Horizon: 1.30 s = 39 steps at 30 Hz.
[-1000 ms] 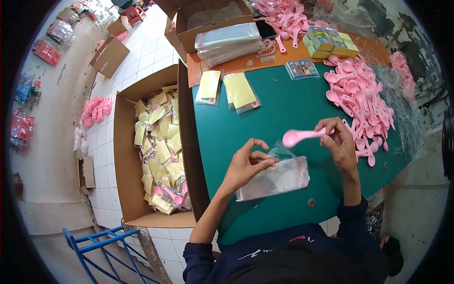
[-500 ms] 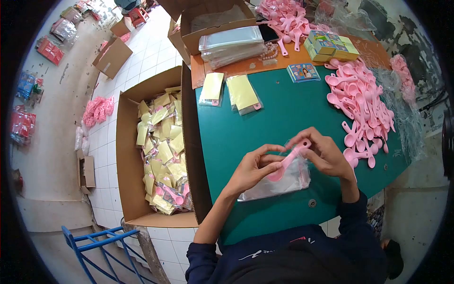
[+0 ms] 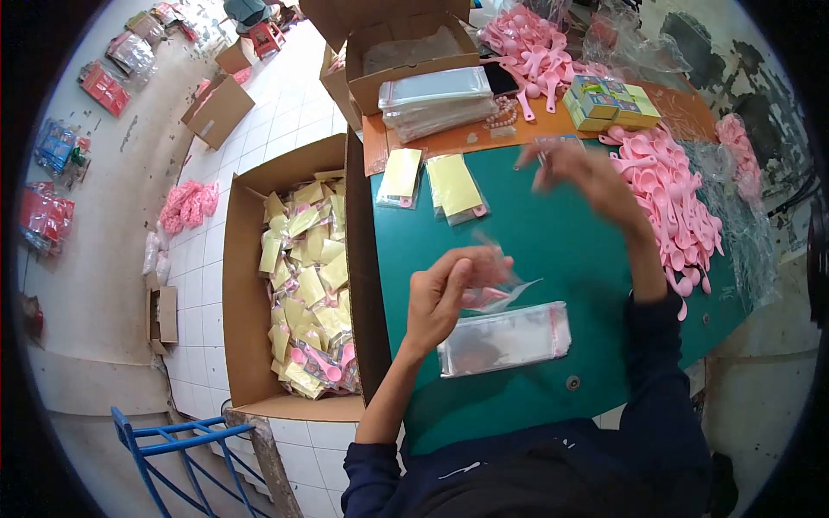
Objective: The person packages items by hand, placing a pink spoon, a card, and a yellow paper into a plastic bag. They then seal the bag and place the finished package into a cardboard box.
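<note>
My left hand (image 3: 439, 292) is closed on a clear plastic bag (image 3: 515, 293) with a pink spoon (image 3: 485, 297) inside. The bag is held just above the far edge of a stack of clear bags (image 3: 508, 340) lying on the green table (image 3: 518, 220). Smeared by motion, my right hand (image 3: 596, 183) reaches over the back of the table. Its fingertips overlap a small stack of printed cards (image 3: 566, 140), mostly hidden behind them. To its right is a big pile of pink spoons (image 3: 665, 186).
Left of the table stands a cardboard box (image 3: 244, 285) full of packed bags with yellow cards. Two packed bags (image 3: 401, 174) lie at the table's back left. Behind them are more clear bags (image 3: 436, 99), an open carton (image 3: 406, 47) and card bundles (image 3: 609, 104).
My right hand has let go of the spoon and moved away toward the cards at the back. The spoon is now inside the bag in my left hand, which has shifted slightly left.
</note>
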### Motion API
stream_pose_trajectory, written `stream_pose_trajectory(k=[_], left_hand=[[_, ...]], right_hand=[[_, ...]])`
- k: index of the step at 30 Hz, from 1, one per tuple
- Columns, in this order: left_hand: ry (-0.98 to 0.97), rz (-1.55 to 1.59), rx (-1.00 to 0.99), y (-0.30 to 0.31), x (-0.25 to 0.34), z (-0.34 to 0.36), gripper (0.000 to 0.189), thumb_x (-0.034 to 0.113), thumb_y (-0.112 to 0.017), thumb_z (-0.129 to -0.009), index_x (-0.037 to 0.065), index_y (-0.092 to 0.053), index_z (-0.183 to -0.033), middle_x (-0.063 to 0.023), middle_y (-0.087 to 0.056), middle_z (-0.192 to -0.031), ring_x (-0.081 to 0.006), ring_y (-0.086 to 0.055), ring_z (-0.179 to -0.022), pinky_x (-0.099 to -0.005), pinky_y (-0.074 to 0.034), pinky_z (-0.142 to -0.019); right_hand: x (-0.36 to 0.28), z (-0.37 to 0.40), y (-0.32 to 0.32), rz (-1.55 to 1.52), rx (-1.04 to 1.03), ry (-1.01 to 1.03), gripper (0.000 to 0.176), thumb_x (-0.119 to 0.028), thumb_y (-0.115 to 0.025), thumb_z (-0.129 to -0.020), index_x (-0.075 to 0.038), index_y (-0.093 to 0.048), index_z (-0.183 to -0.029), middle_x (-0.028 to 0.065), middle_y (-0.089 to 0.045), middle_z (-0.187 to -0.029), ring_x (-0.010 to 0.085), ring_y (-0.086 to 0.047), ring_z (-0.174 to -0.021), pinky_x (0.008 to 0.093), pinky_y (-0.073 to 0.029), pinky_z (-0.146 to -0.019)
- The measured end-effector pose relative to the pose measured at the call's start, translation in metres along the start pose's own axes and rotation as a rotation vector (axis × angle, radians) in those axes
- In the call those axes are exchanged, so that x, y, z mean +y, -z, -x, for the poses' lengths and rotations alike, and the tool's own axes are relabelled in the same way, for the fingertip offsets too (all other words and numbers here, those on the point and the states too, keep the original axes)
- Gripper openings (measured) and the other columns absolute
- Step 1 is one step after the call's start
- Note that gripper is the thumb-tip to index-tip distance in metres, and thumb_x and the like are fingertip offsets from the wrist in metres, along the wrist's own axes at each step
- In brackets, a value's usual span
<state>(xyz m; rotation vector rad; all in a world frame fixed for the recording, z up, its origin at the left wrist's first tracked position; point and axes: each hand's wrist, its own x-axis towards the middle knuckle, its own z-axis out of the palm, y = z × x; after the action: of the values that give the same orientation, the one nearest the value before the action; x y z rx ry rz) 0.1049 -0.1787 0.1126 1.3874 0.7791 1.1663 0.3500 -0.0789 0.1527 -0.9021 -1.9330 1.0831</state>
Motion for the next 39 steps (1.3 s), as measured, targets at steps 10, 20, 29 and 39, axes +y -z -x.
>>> stream_pose_trajectory(k=[10,20,29,39], left_hand=[[-0.118,0.052,0.096,0.02,0.01,-0.003,0.032,0.016,-0.034,-0.099,-0.006,-0.055,-0.109,-0.017,-0.067,-0.093,-0.0216,-0.066,-0.087,-0.0281,-0.052,-0.076],[0.119,0.066,0.043,0.02,-0.005,-0.009,0.031,0.018,-0.034,-0.099,-0.002,-0.056,-0.11,-0.0145,-0.067,-0.092,-0.0193,-0.067,-0.083,-0.0258,-0.054,-0.07],[0.286,0.059,-0.003,0.024,-0.014,-0.024,0.032,0.02,-0.035,-0.099,-0.002,-0.055,-0.111,-0.0141,-0.066,-0.093,-0.0199,-0.067,-0.083,-0.0265,-0.055,-0.07],[0.289,-0.02,-0.058,0.022,-0.012,-0.03,0.031,0.022,-0.039,-0.098,-0.004,-0.054,-0.106,-0.0148,-0.065,-0.097,-0.0177,-0.066,-0.082,-0.0277,-0.054,-0.07]], right_hand=[[0.154,-0.022,0.055,1.053,0.578,-0.471,0.031,-0.023,-0.07,-0.071,0.006,-0.061,-0.08,0.0293,-0.058,-0.083,0.0426,-0.057,-0.086,0.0477,-0.045,-0.076],[0.17,-0.019,0.072,1.095,0.73,-0.512,0.02,-0.009,-0.062,-0.074,0.0,-0.059,-0.091,0.0225,-0.061,-0.086,0.0411,-0.058,-0.079,0.0432,-0.046,-0.072],[-0.021,0.02,-0.036,-0.155,0.376,-0.107,0.017,-0.002,-0.057,-0.085,0.001,-0.058,-0.101,0.0065,-0.063,-0.076,0.0061,-0.056,-0.06,0.0206,-0.044,-0.054],[-0.05,0.031,-0.033,0.324,0.275,-0.072,0.016,0.002,-0.056,-0.079,0.002,-0.059,-0.095,0.0103,-0.063,-0.078,0.0141,-0.059,-0.062,0.0256,-0.047,-0.057]])
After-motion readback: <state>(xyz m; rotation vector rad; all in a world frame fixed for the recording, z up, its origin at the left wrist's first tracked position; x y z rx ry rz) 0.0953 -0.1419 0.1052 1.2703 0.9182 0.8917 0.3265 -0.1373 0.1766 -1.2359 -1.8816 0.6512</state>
